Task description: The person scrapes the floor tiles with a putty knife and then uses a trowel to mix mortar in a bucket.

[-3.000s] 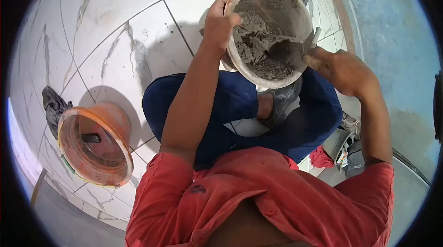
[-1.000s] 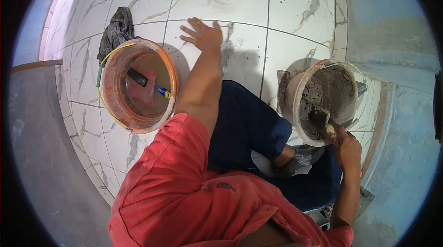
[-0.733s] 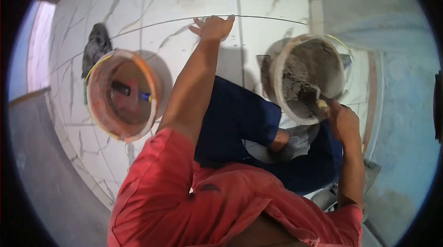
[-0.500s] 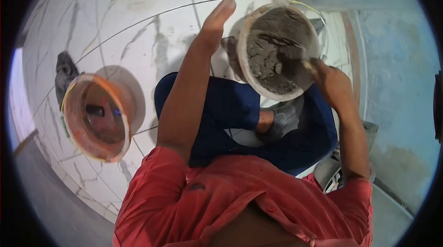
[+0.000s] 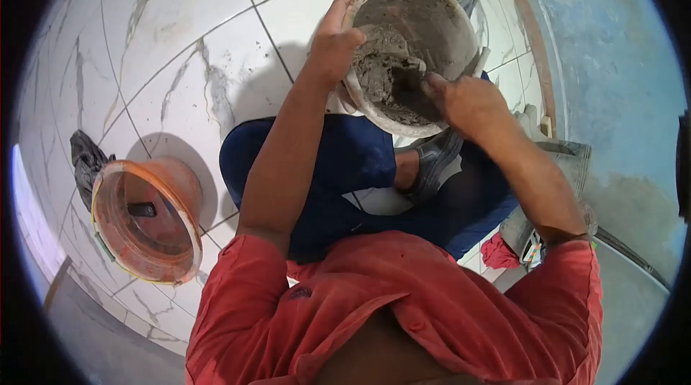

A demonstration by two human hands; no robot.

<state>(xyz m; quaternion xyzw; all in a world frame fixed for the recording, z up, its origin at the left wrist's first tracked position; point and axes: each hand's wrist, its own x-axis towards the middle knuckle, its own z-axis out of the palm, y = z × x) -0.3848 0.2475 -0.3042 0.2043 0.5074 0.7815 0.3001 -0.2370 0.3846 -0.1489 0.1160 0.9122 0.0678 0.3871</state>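
Note:
A pale bucket (image 5: 461, 21) of wet grey mortar (image 5: 374, 72) leans toward me between my legs, at the top of the view. My left hand (image 5: 336, 43) is on its left rim, fingers up along the outside and thumb at the edge. At the lower right of the opening, my right hand (image 5: 471, 104) is wrapped round the handle of a trowel, whose blade is down in the mortar and mostly hidden.
An orange bucket (image 5: 193, 241) with a dark block (image 5: 142, 209) inside stands on the tiled floor at left, a black cloth (image 5: 88, 158) beside it. A blue wall (image 5: 612, 83) rises at right. A red cloth (image 5: 498, 252) lies near my right elbow.
My left hand has come down onto the bucket's rim. The bucket now looks tilted, with the mortar gathered on its left side. My right hand has moved left with the trowel.

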